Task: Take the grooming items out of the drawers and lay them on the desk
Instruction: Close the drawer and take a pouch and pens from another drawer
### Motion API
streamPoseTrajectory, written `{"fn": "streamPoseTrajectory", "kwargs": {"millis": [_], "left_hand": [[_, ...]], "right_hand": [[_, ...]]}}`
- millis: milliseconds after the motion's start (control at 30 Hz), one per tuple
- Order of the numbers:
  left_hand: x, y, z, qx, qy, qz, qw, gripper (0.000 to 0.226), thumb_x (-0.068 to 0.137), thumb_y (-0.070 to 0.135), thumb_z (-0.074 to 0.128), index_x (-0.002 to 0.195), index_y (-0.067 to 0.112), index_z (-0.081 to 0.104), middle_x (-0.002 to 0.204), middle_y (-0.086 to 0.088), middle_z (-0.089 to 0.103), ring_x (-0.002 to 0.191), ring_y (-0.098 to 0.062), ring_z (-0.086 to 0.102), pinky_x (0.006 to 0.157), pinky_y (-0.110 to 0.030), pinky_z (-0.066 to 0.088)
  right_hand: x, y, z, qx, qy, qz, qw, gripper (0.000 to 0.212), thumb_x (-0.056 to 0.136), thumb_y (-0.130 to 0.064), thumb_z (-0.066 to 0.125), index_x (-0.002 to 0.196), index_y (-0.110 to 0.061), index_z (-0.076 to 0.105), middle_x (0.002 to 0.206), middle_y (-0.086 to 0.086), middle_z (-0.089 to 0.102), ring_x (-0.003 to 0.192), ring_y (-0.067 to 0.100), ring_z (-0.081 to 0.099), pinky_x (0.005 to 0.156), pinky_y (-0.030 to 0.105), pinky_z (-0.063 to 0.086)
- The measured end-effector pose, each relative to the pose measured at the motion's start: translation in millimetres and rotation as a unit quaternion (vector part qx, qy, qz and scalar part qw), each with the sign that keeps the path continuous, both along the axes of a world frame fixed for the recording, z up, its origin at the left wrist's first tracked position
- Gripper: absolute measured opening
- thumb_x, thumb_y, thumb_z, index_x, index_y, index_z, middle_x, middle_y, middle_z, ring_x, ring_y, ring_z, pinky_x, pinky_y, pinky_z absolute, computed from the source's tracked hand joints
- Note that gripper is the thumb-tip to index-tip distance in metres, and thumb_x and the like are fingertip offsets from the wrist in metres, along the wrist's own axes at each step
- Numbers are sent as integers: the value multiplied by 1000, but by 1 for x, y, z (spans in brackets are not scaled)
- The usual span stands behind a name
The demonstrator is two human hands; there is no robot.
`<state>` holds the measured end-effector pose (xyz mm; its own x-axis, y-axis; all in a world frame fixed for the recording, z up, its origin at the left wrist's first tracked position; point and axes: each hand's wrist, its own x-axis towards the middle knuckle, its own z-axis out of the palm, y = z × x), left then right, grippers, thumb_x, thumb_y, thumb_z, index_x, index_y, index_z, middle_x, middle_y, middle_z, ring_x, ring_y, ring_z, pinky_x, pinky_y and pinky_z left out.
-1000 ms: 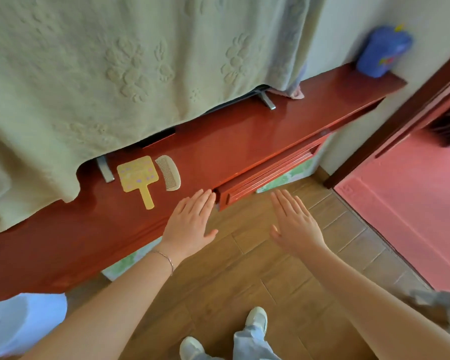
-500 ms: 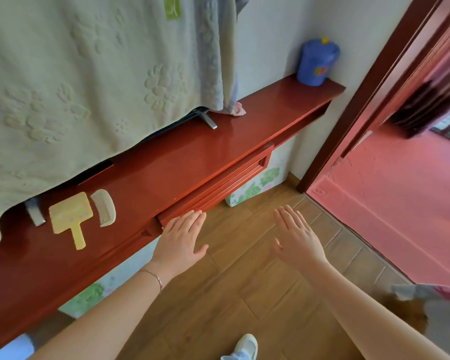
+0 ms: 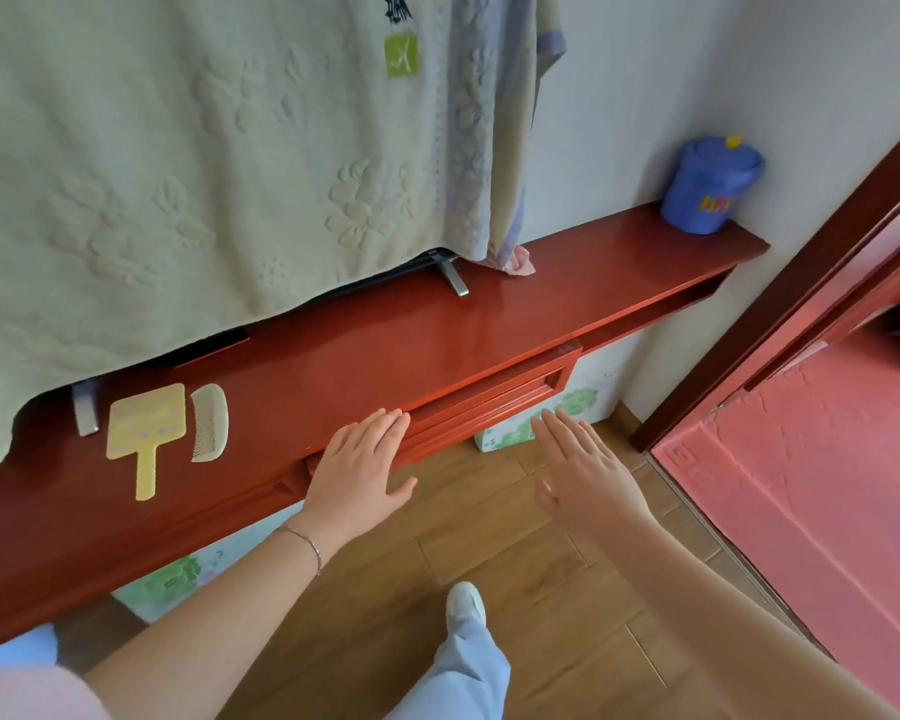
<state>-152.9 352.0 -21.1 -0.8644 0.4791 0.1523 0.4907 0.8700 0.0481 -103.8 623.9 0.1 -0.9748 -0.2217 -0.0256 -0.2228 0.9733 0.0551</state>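
Shifted since the earlier frames: both hands have travelled right along the desk front, the left hand from the plain desk edge onto the drawer, the right hand to the air just before the drawer's right end.

Hands: left, fingers straight and flat, tips on the drawer's upper left edge, grasping nothing. Right, fingers straight and spread, touching nothing.

Drawer: red wood, recessed panel front, seemingly shut or nearly so; contents hidden. Judged stiff and smooth, with no knob visible; hold is likely under the lower lip or at the panel recess.

Items already out: yellow paddle brush and pale comb, lying side by side at the left of the red desk, near its far side. Both judged light, rigid and a little slippery on the glossy top; take the brush by its handle, the comb by its spine.

Room: bare desktop runs from the comb rightward to the blue tub at the far right. A hanging towel overhangs the far edge. Wooden floor in front leaves space for the drawer to slide out; the door frame stands well right.
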Motion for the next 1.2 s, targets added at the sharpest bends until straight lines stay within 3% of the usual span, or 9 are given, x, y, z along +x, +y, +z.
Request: {"fn": "streamPoseTrajectory", "kwargs": {"millis": [100,233,433,633,767,833,933,1033,1200], "left_hand": [[-20,10,-4,19,-2,23,1000,71,76,45,66,134,9,45,134,-5,52,127,-21,47,99,-38,42],[-46,19,-8,24,6,51,998,72,73,44,69,132,7,49,132,-6,54,124,-23,49,98,-40,43],[-74,28,-15,39,-17,129,991,74,72,44,70,131,7,48,131,-8,55,123,-24,50,97,-41,44],[-88,34,-20,28,-31,168,985,75,72,46,69,133,8,46,133,-7,54,125,-24,49,99,-41,43],[-84,40,-20,19,-35,195,980,75,72,47,69,133,8,47,132,-6,54,124,-23,50,99,-41,43],[-80,44,-21,10,-41,211,976,76,71,47,70,132,8,48,131,-5,55,123,-23,51,98,-41,44],[-72,50,-21,-2,-37,239,970,75,68,45,72,129,7,51,128,-6,58,121,-23,53,96,-41,45],[-57,56,-19,2,-48,289,956,73,69,43,73,129,7,52,128,-6,58,121,-22,53,96,-40,44],[-27,68,-21,86,-79,399,910,61,86,36,58,138,10,40,142,-4,44,134,-19,36,106,-38,31]], "right_hand": [[-30,7,1,29,-7,24,999,73,82,-33,59,143,-7,29,149,12,34,140,26,26,110,41,8],[-77,17,2,29,-31,83,996,71,86,-31,51,146,-6,22,154,11,24,143,25,18,112,38,-1],[-142,26,1,66,-36,151,986,76,63,-32,74,130,-4,51,133,12,55,125,26,50,104,40,29],[-186,25,-5,45,-44,184,981,72,69,-28,68,133,-3,47,138,14,51,129,28,46,106,40,26],[-199,21,-14,47,-58,213,974,74,62,-30,74,128,-4,54,130,12,58,123,25,53,102,40,36],[-204,20,-18,43,-69,233,969,73,72,-31,67,136,-5,44,140,13,48,132,26,43,108,39,24],[-211,21,-23,17,-92,276,957,69,91,-30,44,148,-7,13,157,9,13,145,22,9,113,32,-3],[-214,25,-26,4,-112,288,951,68,94,-31,38,149,-10,4,158,6,4,146,18,0,113,29,-8],[-210,42,-29,-57,-115,295,947,64,95,-30,38,149,-11,8,158,3,9,145,15,2,113,27,-8]]}}
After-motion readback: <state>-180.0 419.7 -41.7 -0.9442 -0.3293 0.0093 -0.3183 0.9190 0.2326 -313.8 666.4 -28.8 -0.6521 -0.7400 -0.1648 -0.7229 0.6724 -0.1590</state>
